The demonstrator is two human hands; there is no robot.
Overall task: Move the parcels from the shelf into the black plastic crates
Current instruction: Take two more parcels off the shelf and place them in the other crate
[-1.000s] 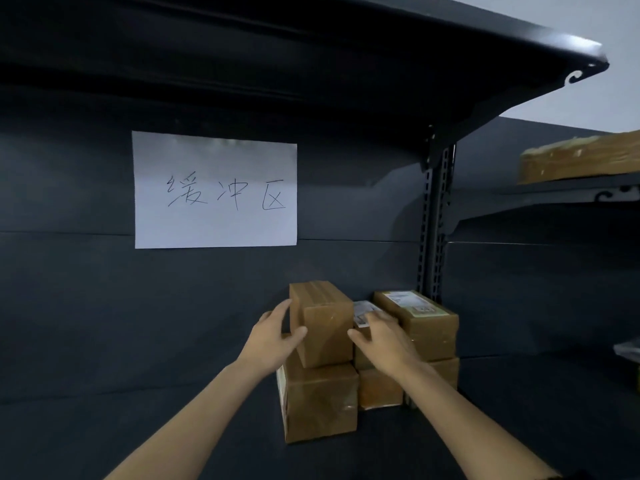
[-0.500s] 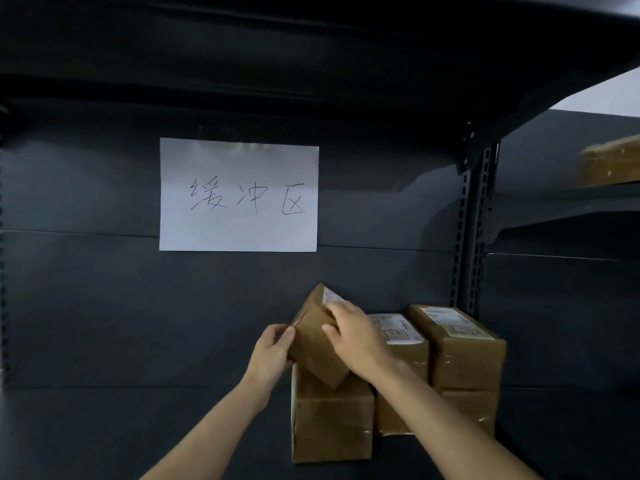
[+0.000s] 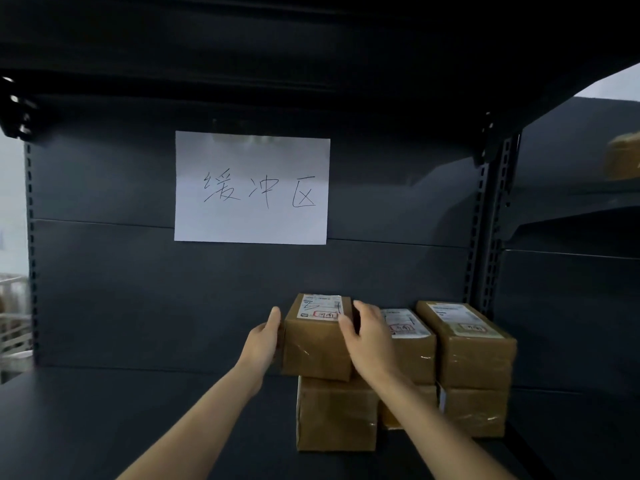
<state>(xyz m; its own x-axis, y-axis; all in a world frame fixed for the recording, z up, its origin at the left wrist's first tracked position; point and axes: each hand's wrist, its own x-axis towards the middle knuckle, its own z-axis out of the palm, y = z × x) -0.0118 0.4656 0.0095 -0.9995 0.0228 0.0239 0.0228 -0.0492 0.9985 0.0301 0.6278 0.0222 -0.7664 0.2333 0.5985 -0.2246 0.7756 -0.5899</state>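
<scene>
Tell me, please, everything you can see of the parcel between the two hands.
The held parcel is a brown cardboard box wrapped in glossy clear tape, with a white printed label on its top face. It is level, above the lower parcel on the dark shelf, overhanging leftward; contact is unclear. The left hand holds its left side, the right hand grips its top right edge.

I log: parcels (image 3: 474, 358), six, stacked in two rows at 5 o'clock; blurred parcel (image 3: 623, 157), one, at 3 o'clock; paper sign (image 3: 251, 188), one.
</scene>
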